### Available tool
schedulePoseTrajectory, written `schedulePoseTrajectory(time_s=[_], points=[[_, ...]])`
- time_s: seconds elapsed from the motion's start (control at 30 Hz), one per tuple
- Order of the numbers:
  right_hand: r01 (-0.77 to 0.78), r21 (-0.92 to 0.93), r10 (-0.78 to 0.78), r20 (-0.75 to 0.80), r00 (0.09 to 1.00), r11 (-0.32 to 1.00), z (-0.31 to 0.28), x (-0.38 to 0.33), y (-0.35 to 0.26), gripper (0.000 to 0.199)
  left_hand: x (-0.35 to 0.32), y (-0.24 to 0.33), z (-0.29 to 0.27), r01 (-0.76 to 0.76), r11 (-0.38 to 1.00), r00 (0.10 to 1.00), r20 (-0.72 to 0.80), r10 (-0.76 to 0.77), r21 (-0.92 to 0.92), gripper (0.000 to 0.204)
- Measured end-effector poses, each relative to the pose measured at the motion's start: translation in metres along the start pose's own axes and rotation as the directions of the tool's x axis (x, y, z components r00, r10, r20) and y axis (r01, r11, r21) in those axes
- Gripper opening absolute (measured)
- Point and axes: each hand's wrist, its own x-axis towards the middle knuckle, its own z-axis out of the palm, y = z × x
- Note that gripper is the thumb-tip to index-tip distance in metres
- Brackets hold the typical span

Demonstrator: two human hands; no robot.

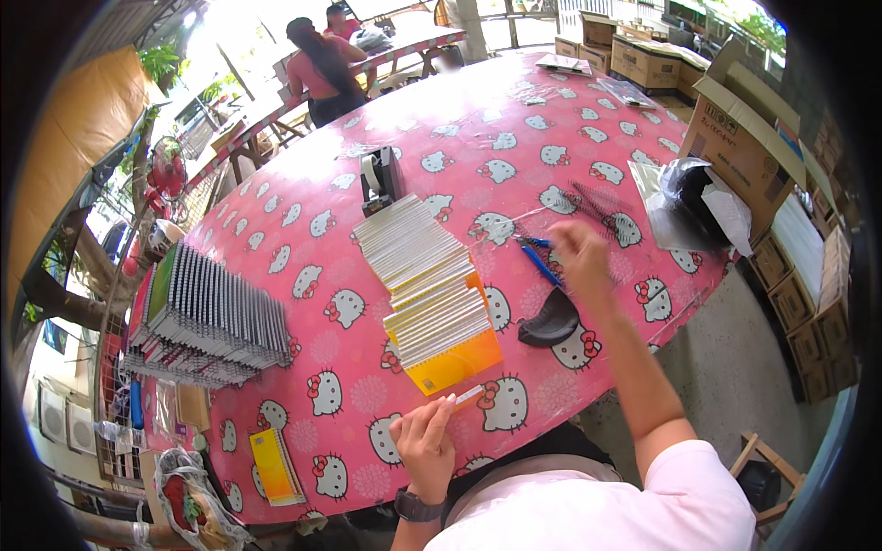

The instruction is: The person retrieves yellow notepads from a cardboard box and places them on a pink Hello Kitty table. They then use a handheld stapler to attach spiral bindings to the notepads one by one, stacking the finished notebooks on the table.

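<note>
My left hand (425,444), a dark watch on its wrist, is closed on a small booklet (469,397) turned edge-on, showing white pages and an orange edge. Out over the table, my right hand (583,260) has its fingers curled together; what they hold, if anything, I cannot make out. Just beyond it lie dark spiral binding coils (606,209). Blue-handled pliers (540,264) lie beside its fingers, with a black curved pad (549,319) nearer me. A long row of yellow-covered booklets (432,303) stretches away in front of my left hand.
Black-spiral notebooks (207,317) are stacked at the left, near one yellow spiral notebook (276,466). A black tape dispenser (378,179) stands behind the booklet row. Cardboard boxes (744,138) line the right side. Two people (326,69) sit at a far table.
</note>
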Motion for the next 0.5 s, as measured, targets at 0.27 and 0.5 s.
schedulePoseTrajectory(time_s=[0.27, 0.5], points=[[0.098, -0.612, 0.071, 0.245, 0.967, 0.785, -0.029, 0.049, 0.11, 0.027, 0.003, -0.002, 0.005, 0.004, 1.0, 1.0, -0.018, -0.004, 0.005, 0.038], [-0.015, -0.305, 0.091, 0.236, 0.967, 0.952, -0.033, 0.068, 0.116, 0.027, 0.002, -0.002, 0.008, -0.01, 1.0, 0.997, -0.081, 0.009, -0.011, 0.031]])
